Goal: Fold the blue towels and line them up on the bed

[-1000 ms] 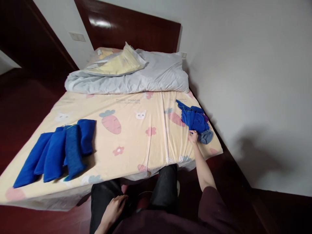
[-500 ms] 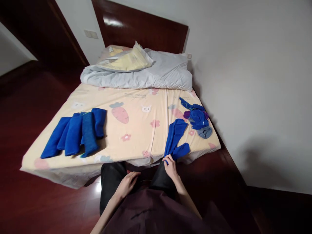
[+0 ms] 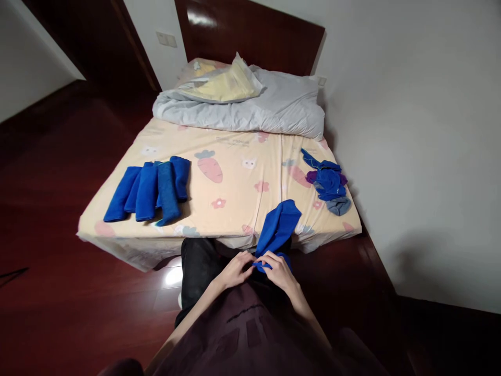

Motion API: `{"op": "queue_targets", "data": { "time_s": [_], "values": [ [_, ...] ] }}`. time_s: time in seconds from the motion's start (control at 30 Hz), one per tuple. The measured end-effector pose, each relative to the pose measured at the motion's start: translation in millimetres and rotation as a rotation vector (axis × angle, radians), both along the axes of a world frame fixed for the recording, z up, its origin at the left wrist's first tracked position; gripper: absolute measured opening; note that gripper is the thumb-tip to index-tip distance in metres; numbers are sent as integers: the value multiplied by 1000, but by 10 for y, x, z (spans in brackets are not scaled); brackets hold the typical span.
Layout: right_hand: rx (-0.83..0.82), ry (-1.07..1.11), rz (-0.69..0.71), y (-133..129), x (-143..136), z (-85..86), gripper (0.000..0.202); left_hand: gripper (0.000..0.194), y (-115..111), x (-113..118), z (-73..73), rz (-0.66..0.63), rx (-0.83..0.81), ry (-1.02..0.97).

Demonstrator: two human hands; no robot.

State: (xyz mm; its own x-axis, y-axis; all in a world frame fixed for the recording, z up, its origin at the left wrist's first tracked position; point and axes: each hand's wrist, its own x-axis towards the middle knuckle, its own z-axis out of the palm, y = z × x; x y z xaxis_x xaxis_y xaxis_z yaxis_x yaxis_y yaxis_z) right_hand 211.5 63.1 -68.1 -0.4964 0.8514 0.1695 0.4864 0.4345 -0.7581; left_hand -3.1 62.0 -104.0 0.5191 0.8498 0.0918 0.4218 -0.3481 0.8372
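In the head view, a long blue sock (image 3: 279,222) stretches from the front edge of the bed down over my lap. My right hand (image 3: 277,269) is closed on its near end, with the fingers curled over the fabric. Right beside it, my left hand (image 3: 237,269) pinches the same end, thumb and fingertips meeting at the cloth. My fingers cover part of that end. A loose heap of blue, purple and grey socks (image 3: 329,183) lies at the bed's right side.
Several blue rolled or folded bundles (image 3: 146,190) lie side by side on the left of the patterned bed sheet (image 3: 230,209). A grey quilt (image 3: 285,109) is bunched near the wooden headboard (image 3: 250,31). The white wall (image 3: 422,130) stands close on the right.
My left hand has come up from my lap to the sock's near end. My right hand has drawn the sock towards me, partly off the bed. The view has shifted.
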Motion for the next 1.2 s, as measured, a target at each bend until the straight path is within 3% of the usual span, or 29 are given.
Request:
{"op": "queue_targets", "data": {
  "time_s": [0.2,0.3,0.47,0.6,0.7,0.8,0.93,1.07,1.2],
  "values": [
    [190,-18,131,50,84,344,28,22,-82,2,-13,-166,64,184],
    [329,-43,77,-12,117,467,22,23,-74,-17,-104,-158,45,262],
    [504,-10,-84,-124,209,627,18,22,31,-210,-190,1,9,469],
    [601,35,-138,-97,274,741,21,25,139,-534,-145,269,38,562],
    [614,54,-162,-15,342,802,22,37,157,-896,-84,474,73,525],
    [555,53,-160,55,427,805,26,51,67,-1322,-26,648,121,438],
    [349,30,-143,72,521,722,31,48,-196,-1868,56,887,237,354],
    [11,-20,-196,46,573,592,29,42,-501,-2254,174,1124,402,345],
    [-381,-83,-166,8,598,399,18,36,-722,-2430,324,1359,496,322]
  ]
}}
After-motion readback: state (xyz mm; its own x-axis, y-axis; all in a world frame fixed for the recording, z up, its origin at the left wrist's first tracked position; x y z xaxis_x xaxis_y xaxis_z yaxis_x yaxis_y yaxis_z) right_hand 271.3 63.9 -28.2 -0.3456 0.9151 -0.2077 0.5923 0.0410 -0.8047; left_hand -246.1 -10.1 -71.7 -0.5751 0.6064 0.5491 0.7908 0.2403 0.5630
